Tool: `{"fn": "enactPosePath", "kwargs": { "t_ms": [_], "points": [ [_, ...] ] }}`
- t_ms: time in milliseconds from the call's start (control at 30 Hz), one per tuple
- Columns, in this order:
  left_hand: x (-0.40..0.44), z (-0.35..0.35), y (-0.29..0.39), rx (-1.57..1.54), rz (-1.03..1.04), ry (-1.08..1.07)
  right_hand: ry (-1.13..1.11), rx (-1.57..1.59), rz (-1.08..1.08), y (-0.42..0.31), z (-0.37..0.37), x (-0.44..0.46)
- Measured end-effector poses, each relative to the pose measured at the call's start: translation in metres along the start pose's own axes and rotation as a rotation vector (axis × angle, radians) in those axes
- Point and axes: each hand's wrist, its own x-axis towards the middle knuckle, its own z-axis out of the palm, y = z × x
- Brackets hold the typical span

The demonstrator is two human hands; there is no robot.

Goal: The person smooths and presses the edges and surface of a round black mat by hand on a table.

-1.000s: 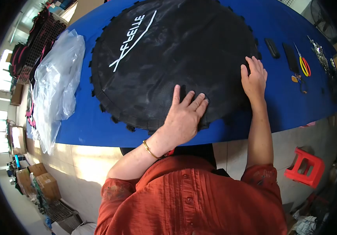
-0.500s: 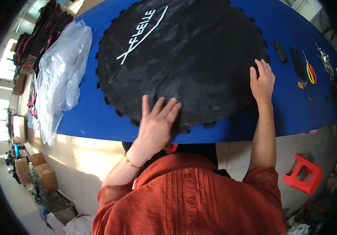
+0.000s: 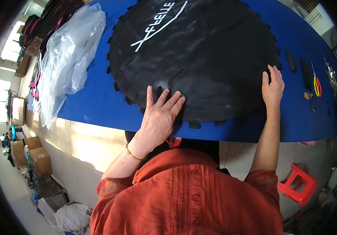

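A large round black mat of fabric (image 3: 211, 58) with white lettering and short tabs around its rim lies on the blue table (image 3: 94, 113). My left hand (image 3: 161, 113) rests on its near edge, fingers spread and pointing away from me. At the right edge of the black fabric is my right hand (image 3: 273, 86), its fingers stretched out and slightly curved over the rim. Neither hand grips anything that I can see.
Clear plastic sheeting (image 3: 70, 55) hangs over the table's left side. To the right lie a dark tool (image 3: 290, 61), a black strip (image 3: 306, 74) and yellow-red scissors (image 3: 317, 85). A red stool (image 3: 297, 184) stands on the floor at right; cardboard boxes (image 3: 39, 160) are at left.
The view has shifted, so the mat and table items appear farther right. My left hand sits slightly closer to the mat's left portion; both hands stay spread on the fabric.
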Motion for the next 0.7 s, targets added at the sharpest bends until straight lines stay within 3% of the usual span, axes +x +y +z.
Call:
{"fn": "enactPosePath", "kwargs": {
  "t_ms": [300, 700],
  "points": [
    [-0.024, -0.007, -0.038, 0.093, -0.171, 0.003, -0.006, -0.01, 0.003, 0.003, 0.001, 0.0],
    [0.025, 0.006, -0.042, 0.025, -0.099, 0.036, -0.062, -0.007, 0.037, 0.003, 0.001, 0.002]
  ]
}}
